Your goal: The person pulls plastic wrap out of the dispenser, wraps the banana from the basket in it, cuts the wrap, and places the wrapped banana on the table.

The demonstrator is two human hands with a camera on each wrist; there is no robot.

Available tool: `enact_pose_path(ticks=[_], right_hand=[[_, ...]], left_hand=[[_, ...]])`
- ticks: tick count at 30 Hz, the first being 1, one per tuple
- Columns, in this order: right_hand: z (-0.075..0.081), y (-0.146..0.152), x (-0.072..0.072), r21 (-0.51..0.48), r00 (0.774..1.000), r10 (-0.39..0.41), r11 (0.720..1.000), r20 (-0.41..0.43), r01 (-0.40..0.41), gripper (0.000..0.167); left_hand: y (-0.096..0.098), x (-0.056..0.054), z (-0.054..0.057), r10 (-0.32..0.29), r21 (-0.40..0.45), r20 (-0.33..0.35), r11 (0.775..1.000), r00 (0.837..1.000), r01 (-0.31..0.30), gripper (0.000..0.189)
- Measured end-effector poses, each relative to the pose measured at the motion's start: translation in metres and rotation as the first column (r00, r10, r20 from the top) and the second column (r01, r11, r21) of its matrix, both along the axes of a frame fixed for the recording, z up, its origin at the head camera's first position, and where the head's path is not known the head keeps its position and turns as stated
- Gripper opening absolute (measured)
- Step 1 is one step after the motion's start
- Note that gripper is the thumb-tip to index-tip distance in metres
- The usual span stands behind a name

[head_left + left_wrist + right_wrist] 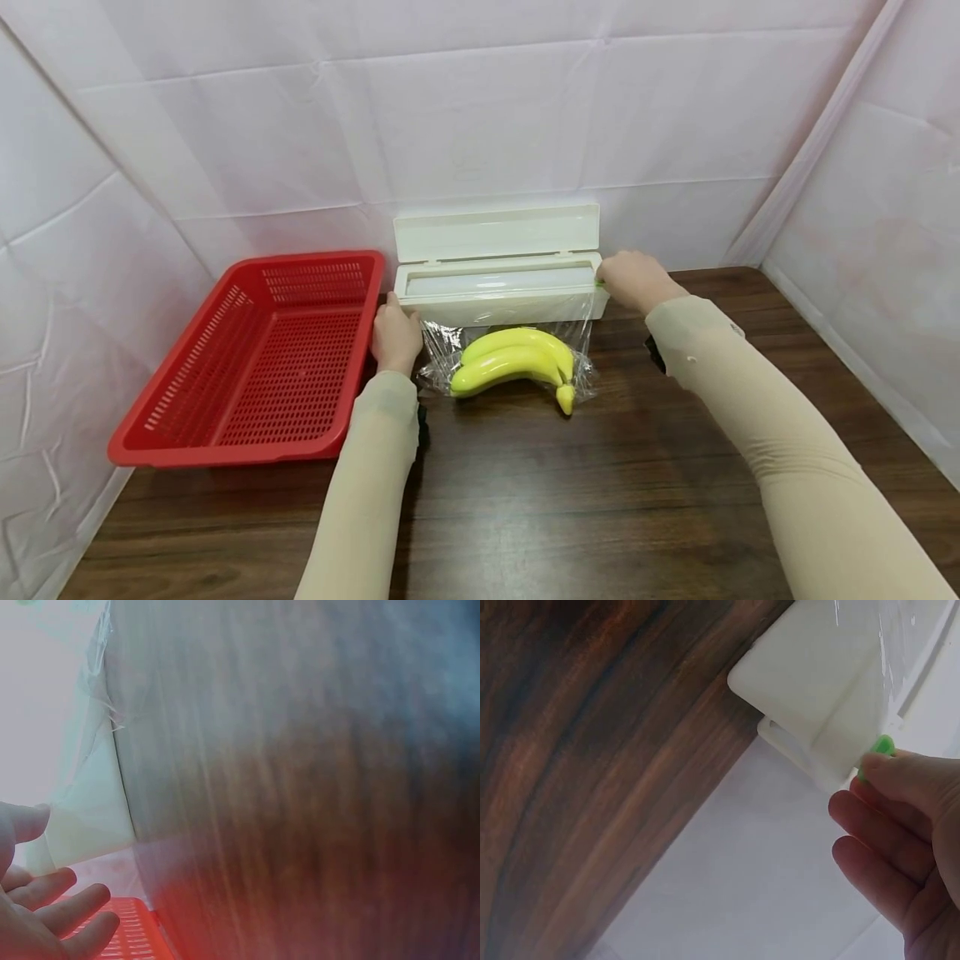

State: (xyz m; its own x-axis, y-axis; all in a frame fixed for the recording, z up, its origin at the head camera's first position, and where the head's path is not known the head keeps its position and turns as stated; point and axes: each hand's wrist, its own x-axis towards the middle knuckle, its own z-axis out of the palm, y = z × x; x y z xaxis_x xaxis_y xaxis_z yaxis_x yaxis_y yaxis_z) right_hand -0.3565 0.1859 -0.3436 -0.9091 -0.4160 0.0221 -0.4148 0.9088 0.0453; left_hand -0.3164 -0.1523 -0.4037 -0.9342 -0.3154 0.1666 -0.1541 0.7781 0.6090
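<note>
A white cling film dispenser (pixel 517 313) stands against the back wall, its lid (pixel 497 233) raised and a roll inside. Clear cling film (pixel 444 340) hangs from its front edge down to a bunch of yellow bananas (pixel 513 375) on the table, partly over or under them; which, I cannot tell. My left hand (pixel 396 335) grips the dispenser's left end between thumb and fingers, the other fingers loosely bent. At the right end, my right hand (pixel 637 279) pinches a small green slide cutter (pixel 885 745) between thumb and forefinger.
A red plastic basket (pixel 367 333) with slotted sides sits on the left of the dark wooden table (pixel 525 500), close to my left hand. White cloth walls (pixel 465 125) stand at the back and both sides.
</note>
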Motion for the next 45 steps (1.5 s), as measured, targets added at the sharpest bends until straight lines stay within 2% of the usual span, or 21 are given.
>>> enact_pose_path(ticks=[7,11,17,21,24,30,34,39,45], right_hand=[[-0.007,0.004,0.004,-0.057,1.0,-0.008,0.998,-0.029,0.006,0.022],[-0.012,0.004,0.006,-0.11,0.999,-0.001,0.994,-0.053,-0.005,0.021],[-0.015,0.003,0.009,-0.185,1.0,-0.007,0.983,-0.024,0.002,0.018],[-0.017,0.002,0.01,-0.215,1.0,-0.021,0.976,-0.011,0.018,0.029],[-0.018,0.001,0.01,-0.23,1.0,-0.028,0.973,-0.011,0.025,0.036],[-0.022,-0.004,0.007,-0.243,0.999,-0.034,0.97,-0.01,0.031,0.037],[-0.026,-0.005,0.006,-0.235,0.998,-0.022,0.972,-0.053,0.009,0.033],[-0.029,-0.006,0.007,-0.243,0.994,-0.006,0.97,-0.11,-0.021,0.024],[-0.032,-0.004,0.009,-0.26,0.994,-0.017,0.965,-0.108,-0.012,0.02]], left_hand=[[0.0,-0.001,-0.001,-0.002,0.0,0.011,1.0,1.0,0.002,0.06],[-0.002,0.001,0.003,0.0,-0.015,0.027,1.0,1.0,0.0,0.063],[-0.003,0.005,0.008,0.01,-0.028,0.038,1.0,0.999,-0.009,0.064],[-0.005,0.003,0.006,0.019,-0.033,0.035,0.999,0.999,-0.018,0.066],[-0.007,0.0,0.003,0.02,-0.019,0.016,1.0,1.0,-0.02,0.068],[-0.009,-0.001,0.002,0.003,-0.002,-0.012,1.0,1.0,-0.003,0.069],[-0.007,0.001,0.003,-0.025,0.004,-0.019,1.0,0.999,0.026,0.063],[-0.005,0.003,0.0,-0.066,0.0,-0.075,0.998,0.995,0.067,0.052],[-0.006,0.004,-0.006,-0.09,0.02,-0.154,0.995,0.984,0.094,0.041]])
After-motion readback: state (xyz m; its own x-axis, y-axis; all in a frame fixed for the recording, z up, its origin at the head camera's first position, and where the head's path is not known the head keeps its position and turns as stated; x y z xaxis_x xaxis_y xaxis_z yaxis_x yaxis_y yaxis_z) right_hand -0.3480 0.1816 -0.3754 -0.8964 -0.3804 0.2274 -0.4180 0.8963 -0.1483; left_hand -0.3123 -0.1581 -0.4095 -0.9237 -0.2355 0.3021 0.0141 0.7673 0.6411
